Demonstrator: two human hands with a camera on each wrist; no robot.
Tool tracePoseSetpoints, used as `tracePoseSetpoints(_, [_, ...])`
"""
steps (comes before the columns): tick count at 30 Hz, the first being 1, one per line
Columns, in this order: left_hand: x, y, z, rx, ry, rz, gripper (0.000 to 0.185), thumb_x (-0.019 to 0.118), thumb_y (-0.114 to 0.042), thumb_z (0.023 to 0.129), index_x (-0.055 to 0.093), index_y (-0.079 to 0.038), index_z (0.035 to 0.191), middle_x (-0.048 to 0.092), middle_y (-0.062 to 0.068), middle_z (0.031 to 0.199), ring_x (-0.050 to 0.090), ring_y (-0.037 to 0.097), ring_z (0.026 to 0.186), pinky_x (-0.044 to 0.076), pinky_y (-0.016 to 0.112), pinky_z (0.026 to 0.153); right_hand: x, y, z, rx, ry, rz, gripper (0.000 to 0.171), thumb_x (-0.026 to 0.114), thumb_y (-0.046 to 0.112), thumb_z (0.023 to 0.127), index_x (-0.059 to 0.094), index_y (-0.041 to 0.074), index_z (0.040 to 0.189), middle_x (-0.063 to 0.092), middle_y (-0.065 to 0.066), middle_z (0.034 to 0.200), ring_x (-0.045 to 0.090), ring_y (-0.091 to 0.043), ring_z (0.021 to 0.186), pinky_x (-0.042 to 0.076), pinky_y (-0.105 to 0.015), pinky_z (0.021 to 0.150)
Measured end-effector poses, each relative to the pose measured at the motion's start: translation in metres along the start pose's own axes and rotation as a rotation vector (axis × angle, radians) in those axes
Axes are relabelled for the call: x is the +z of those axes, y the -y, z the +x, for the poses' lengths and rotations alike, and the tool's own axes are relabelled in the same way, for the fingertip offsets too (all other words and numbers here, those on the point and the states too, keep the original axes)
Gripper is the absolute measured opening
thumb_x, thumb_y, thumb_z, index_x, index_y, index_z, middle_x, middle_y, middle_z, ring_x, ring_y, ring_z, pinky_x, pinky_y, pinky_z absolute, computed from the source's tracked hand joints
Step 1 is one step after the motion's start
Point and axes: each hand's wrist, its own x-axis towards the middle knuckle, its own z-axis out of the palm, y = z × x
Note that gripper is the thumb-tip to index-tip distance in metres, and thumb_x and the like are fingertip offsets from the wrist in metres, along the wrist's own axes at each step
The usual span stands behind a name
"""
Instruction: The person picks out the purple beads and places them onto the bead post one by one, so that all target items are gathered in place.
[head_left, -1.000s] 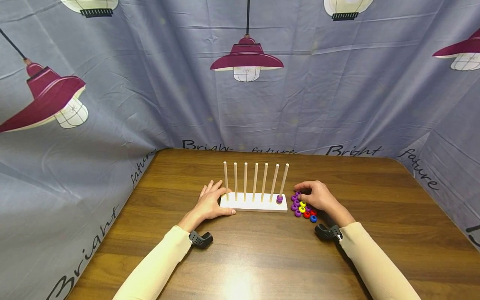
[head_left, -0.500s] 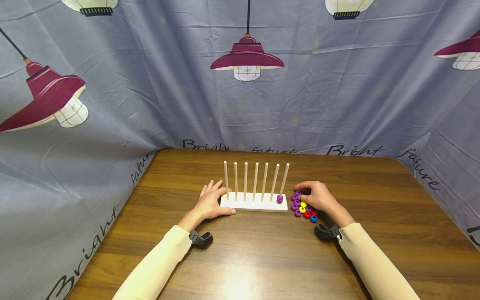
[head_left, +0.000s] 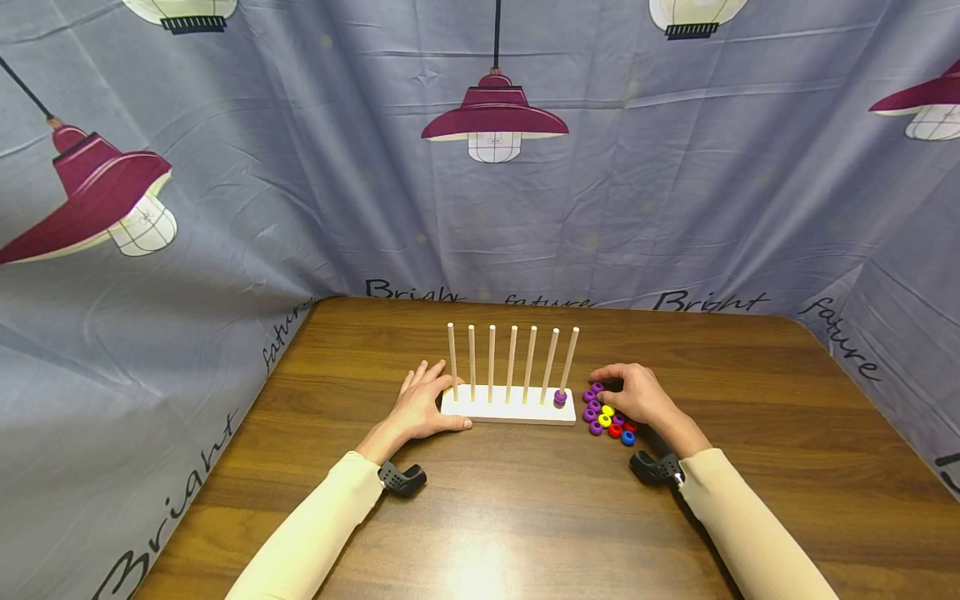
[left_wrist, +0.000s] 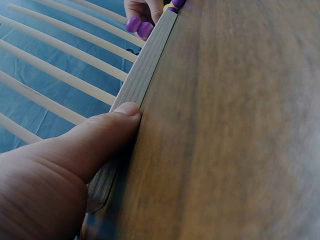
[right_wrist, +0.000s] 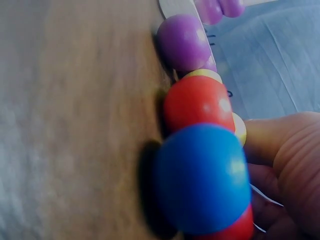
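A white base carries a row of several upright wooden pegs. Two purple rings sit at the foot of the rightmost peg. My left hand rests against the base's left end with its fingers straight, and its thumb presses on the front edge. Just right of the base lies a pile of purple, yellow, red and blue rings. My right hand curls over the pile, its fingertips pinching a purple ring at the far side. Up close a blue ring and a red ring lie beside that hand.
The brown wooden table reaches forward to me and out to both sides. A grey curtain printed with lamps closes off the back and both sides. Black wrist mounts sit on each forearm.
The right hand's fingers have shifted slightly over the rings. The left hand and the peg base have stayed where they were.
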Motion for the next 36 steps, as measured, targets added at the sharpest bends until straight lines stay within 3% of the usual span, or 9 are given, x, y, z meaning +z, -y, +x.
tracePoseSetpoints(19, [0.002, 0.001, 0.0, 0.006, -0.009, -0.012, 0.067, 0.083, -0.052, 0.067, 0.063, -0.022, 0.124, 0.033, 0.018, 0.156, 0.015, 0.043, 0.149, 0.007, 0.057, 0.121, -0.003, 0.003, -0.001, -0.02, -0.015, -0.037, 0.023, 0.074, 0.011, 0.079, 0.075, 0.009, 0.102, 0.074, -0.013, 0.104, 0.067, -0.035, 0.103, 0.05, -0.052, 0.091])
tracePoseSetpoints(26, [0.001, 0.001, 0.0, 0.005, -0.013, -0.001, 0.066, 0.083, -0.051, 0.068, 0.063, -0.022, 0.124, 0.033, 0.018, 0.156, 0.015, 0.043, 0.149, 0.008, 0.057, 0.121, -0.019, 0.012, 0.001, -0.049, -0.031, -0.02, 0.023, 0.075, 0.01, 0.08, 0.074, 0.005, 0.102, 0.075, -0.012, 0.098, 0.069, -0.033, 0.096, 0.052, -0.051, 0.087])
tracePoseSetpoints(36, [0.001, 0.001, 0.0, 0.011, -0.016, -0.001, 0.066, 0.082, -0.051, 0.068, 0.063, -0.022, 0.124, 0.033, 0.019, 0.156, 0.016, 0.044, 0.148, 0.009, 0.058, 0.121, -0.047, 0.032, 0.006, -0.094, -0.053, -0.035, 0.024, 0.074, 0.01, 0.08, 0.074, 0.004, 0.104, 0.075, -0.012, 0.099, 0.068, -0.034, 0.099, 0.051, -0.052, 0.088])
